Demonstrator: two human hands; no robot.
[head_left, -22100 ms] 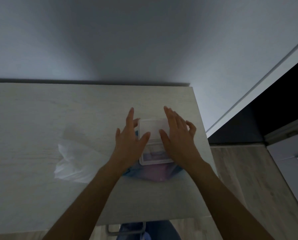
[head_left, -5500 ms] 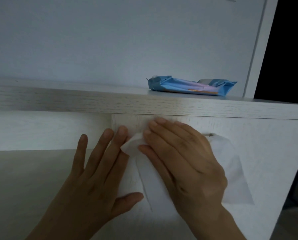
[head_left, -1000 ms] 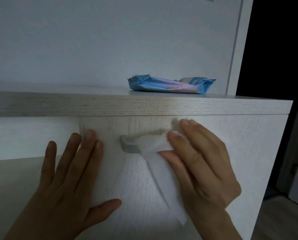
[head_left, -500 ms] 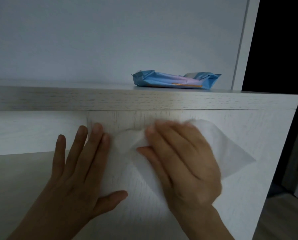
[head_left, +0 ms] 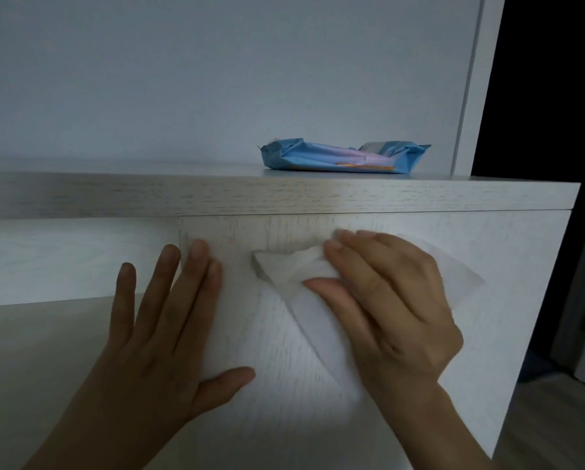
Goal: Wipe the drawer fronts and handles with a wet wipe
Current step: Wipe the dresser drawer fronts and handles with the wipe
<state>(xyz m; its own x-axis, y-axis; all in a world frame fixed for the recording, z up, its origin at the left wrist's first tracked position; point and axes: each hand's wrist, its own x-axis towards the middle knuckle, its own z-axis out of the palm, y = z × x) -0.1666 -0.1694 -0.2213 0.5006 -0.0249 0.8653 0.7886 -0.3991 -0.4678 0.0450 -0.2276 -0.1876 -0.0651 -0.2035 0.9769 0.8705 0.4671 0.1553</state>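
A pale wood-grain drawer front point(head_left: 508, 266) fills the middle of the head view, just under the desk top. My right hand point(head_left: 386, 296) presses a white wet wipe point(head_left: 297, 269) over the drawer handle point(head_left: 257, 266), fingers and thumb curled round the wrapped handle. Only the handle's left end shows; the wipe and my hand cover all else. A corner of the wipe sticks out to the right of my hand. My left hand point(head_left: 168, 330) lies flat on the drawer front's left edge, fingers spread and straight.
A blue pack of wet wipes point(head_left: 342, 159) lies on the desk top point(head_left: 114, 195) near the wall. A dark doorway point(head_left: 552, 96) opens at the right, with floor point(head_left: 555, 429) below it. A recess under the desk lies to the left of the drawer.
My right hand slid the wipe to the right along the handle, uncovering the handle's left end. My left hand stayed flat on the drawer front.
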